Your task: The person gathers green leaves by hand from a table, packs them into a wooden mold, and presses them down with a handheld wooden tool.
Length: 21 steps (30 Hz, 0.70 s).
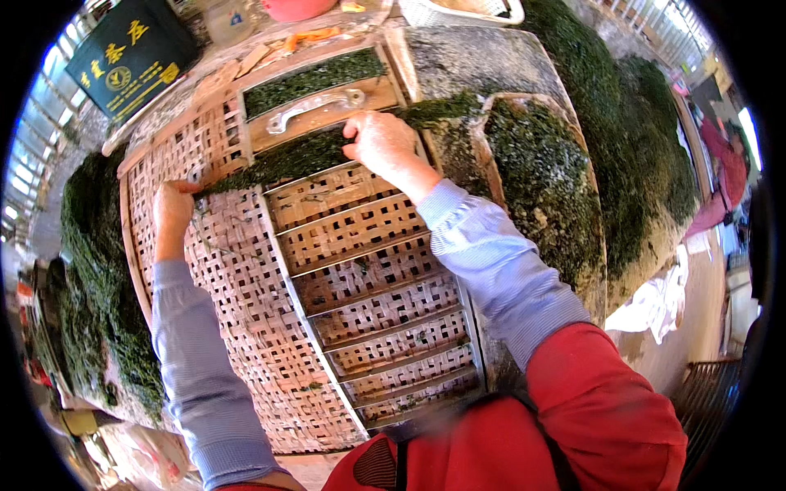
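A long strip of dark green, stringy plant matter (286, 164) lies across a metal frame with slats (327, 360), its exact kind unclear. The left end of the strip is at my left hand (173, 211), whose fingers are pinched together over the woven bamboo mat. My right hand (381, 147) has curled fingers closed on the strip, just below a wooden board (286, 127) with a white metal handle (315, 106). Beyond that board, the frame's top compartment holds more green matter (315, 80). Lower compartments mostly show bare woven bamboo (237, 303) between the slats.
Heaps of green matter stand at the left (102, 286) and right (589, 90); a smaller pile (536, 180) sits beside the frame. A dark green box (131, 57), a red basin (296, 6) and a white basket (458, 15) are at the back. Another person (725, 164) is far right.
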### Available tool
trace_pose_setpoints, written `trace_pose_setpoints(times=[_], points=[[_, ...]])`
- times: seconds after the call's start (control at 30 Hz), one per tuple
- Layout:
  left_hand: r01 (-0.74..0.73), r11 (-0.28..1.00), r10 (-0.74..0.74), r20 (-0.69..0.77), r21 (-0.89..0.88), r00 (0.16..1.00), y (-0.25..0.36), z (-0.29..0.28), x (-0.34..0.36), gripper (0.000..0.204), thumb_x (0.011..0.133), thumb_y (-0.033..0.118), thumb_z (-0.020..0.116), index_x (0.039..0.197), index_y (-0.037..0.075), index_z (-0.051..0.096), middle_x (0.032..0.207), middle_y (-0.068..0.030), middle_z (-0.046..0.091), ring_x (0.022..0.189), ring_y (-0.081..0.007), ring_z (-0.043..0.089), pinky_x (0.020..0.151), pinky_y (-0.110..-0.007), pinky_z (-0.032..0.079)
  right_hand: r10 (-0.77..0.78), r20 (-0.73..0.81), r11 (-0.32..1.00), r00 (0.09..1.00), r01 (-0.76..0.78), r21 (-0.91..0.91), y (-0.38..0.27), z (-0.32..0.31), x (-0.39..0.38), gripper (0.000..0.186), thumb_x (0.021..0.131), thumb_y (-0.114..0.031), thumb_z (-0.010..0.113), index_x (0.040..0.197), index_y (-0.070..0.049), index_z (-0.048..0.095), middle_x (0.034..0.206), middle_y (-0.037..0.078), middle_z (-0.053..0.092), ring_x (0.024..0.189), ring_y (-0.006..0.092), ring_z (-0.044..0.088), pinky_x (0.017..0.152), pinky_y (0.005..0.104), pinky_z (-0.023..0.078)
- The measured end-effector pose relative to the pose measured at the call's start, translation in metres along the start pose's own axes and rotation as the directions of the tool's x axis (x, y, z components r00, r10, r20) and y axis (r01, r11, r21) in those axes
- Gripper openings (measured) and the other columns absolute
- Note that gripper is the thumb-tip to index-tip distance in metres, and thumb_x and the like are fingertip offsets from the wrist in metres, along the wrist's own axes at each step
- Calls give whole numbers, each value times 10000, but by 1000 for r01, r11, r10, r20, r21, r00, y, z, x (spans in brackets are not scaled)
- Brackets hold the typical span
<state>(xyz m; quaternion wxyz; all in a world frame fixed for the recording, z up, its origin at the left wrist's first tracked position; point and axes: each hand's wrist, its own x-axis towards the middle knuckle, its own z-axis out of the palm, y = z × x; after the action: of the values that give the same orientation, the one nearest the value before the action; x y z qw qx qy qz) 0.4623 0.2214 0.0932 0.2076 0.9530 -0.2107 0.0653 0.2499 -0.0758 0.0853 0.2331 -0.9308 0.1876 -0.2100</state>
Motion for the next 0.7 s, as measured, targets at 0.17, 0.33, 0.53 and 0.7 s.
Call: trace_pose_setpoints(times=[0.17,0.33,0.53,0.7], points=[[-500,858,506,-363,118,783,114,23,-51,372,665,-54,497,986,68,638,1115,-128,570,1064,-257,522,960,-386,382,93,37,988,995,-88,-126,0,15,5,229,664,-253,735,850,-140,665,789,78,658,772,261,637,671,379,505],[-615,755,635,-19,229,772,182,69,-96,464,674,-14,508,1126,68,579,1214,-75,545,1180,-223,461,1064,-483,197,-118,189,955,975,59,291,22,-24,2,333,687,-255,755,952,-83,648,939,130,651,844,224,643,725,366,520],[-445,855,474,-51,265,879,161,69,-104,442,711,20,510,1142,93,577,1250,-36,525,1193,-193,447,1092,-447,149,-93,18,978,995,95,-183,95,-158,-51,484,759,-367,683,1138,-85,573,1009,186,625,808,204,629,767,399,529],[-440,849,492,-134,294,860,164,78,-104,414,731,51,524,1138,106,576,1236,-24,525,1190,-193,442,1085,-449,153,-27,322,718,946,243,-652,113,-178,-108,618,761,-411,659,1287,-161,452,1134,239,502,813,253,636,600,333,573]])
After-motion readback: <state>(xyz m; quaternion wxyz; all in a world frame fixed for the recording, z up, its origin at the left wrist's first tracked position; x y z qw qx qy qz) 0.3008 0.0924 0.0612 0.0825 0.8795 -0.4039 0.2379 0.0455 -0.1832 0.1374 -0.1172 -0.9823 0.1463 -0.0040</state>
